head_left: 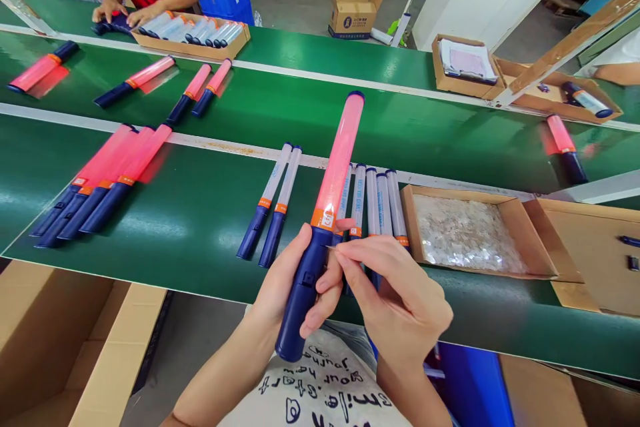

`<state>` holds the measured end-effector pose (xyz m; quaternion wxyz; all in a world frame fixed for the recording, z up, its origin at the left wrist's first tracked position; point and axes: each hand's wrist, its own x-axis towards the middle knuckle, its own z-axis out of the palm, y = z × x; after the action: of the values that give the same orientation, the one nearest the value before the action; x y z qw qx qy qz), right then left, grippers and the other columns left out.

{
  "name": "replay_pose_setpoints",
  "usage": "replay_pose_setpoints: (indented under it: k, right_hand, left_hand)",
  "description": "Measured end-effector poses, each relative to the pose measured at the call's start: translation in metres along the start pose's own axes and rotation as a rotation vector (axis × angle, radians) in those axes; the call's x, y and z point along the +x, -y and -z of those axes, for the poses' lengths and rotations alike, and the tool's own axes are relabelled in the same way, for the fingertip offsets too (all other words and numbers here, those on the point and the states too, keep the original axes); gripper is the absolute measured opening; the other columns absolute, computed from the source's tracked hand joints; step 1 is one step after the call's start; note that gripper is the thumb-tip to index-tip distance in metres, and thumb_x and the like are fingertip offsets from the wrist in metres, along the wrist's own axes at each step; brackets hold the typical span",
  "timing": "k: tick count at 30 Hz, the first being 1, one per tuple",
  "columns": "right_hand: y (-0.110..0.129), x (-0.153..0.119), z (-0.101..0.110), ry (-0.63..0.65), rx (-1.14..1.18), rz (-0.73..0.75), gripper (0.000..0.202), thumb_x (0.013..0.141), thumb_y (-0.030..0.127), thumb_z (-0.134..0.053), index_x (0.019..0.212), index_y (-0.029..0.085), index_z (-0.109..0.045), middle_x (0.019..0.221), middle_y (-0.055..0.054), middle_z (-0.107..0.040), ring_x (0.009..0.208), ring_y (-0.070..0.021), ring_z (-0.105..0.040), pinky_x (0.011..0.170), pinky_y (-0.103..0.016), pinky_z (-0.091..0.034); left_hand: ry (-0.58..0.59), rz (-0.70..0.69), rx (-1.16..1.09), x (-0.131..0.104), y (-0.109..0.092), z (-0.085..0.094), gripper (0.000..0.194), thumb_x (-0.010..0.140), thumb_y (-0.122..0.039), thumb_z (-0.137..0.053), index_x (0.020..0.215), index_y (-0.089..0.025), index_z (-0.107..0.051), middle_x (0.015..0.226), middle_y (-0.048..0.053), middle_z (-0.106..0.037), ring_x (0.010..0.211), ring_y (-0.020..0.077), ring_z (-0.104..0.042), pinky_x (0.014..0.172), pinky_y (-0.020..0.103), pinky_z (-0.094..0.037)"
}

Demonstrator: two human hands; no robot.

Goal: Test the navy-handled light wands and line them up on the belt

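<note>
- Pink-lit tubular stick with orange band and dark-blue handle (339,160): held tilted above the near edge of the green worktop (200,220).
- Left hand (278,283): curled round its handle.
- Right hand (400,293): fingertips pinched on a tiny thin piece (331,247) at the handle.
- Right: shallow brown cardboard tray of clear plastic bits (465,230).
- Left: lit pink sticks lying together (107,193).

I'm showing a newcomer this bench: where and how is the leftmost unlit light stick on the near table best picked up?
I'd grip its dark blue handle from above, thumb on the open left side, fingers across. The handle looks thicker than the clear tube and points toward the person; the neighboring unlit stick lies close on the right.
</note>
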<state>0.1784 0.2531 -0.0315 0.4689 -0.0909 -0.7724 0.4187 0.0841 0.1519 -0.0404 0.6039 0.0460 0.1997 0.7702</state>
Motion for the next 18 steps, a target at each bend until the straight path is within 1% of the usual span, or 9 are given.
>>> replay_pose_setpoints:
  k: [5,10,14,16,18]
  right_hand:
    - [0.003,0.0,0.002,0.051,-0.036,0.069,0.028,0.092,-0.007,-0.071,0.112,0.013,-0.074,0.101,-0.003,-0.076,0.095,-0.0136,-0.071,0.085,-0.031,-0.06]
    - [0.004,0.0,0.006,0.136,-0.114,0.129,0.03,0.092,-0.007,-0.07,0.116,0.01,-0.074,0.107,-0.005,-0.074,0.101,-0.0151,-0.068,0.089,-0.033,-0.06]
    - [0.009,0.004,0.01,0.199,-0.225,0.215,0.028,0.091,-0.007,-0.069,0.116,0.005,-0.073,0.109,-0.007,-0.073,0.102,-0.0157,-0.065,0.09,-0.032,-0.059]
    - [0.012,0.004,0.012,0.213,-0.26,0.231,0.028,0.092,-0.008,-0.068,0.117,0.004,-0.072,0.108,-0.008,-0.072,0.102,-0.0159,-0.064,0.09,-0.032,-0.059]
    - [0.015,0.004,0.013,0.226,-0.284,0.223,0.029,0.092,-0.008,-0.067,0.118,0.004,-0.072,0.109,-0.008,-0.072,0.102,-0.0166,-0.063,0.092,-0.033,-0.059]
  left_hand:
    - [-0.013,0.014,-0.01,-0.001,0.003,-0.001,0.057,0.11,-0.058,-0.044,0.144,-0.017,-0.066,0.064,-0.004,-0.054,0.033,0.0076,-0.052,0.033,0.013,-0.041]
    - [-0.056,0.008,0.02,-0.002,0.005,-0.003,0.059,0.109,-0.058,-0.046,0.144,-0.015,-0.067,0.063,-0.004,-0.053,0.033,0.0068,-0.05,0.034,0.013,-0.041]
    - [-0.015,0.031,0.034,-0.001,0.006,0.003,0.061,0.108,-0.061,-0.045,0.146,-0.017,-0.064,0.064,-0.004,-0.053,0.035,0.0089,-0.052,0.035,0.015,-0.042]
    - [0.029,0.054,0.051,0.0,0.006,0.005,0.063,0.107,-0.064,-0.046,0.148,-0.019,-0.062,0.064,-0.004,-0.054,0.036,0.0103,-0.053,0.035,0.017,-0.043]
    - [0.045,0.056,0.057,-0.001,0.006,0.005,0.064,0.107,-0.064,-0.046,0.15,-0.02,-0.061,0.064,-0.004,-0.054,0.035,0.0104,-0.053,0.035,0.017,-0.044]
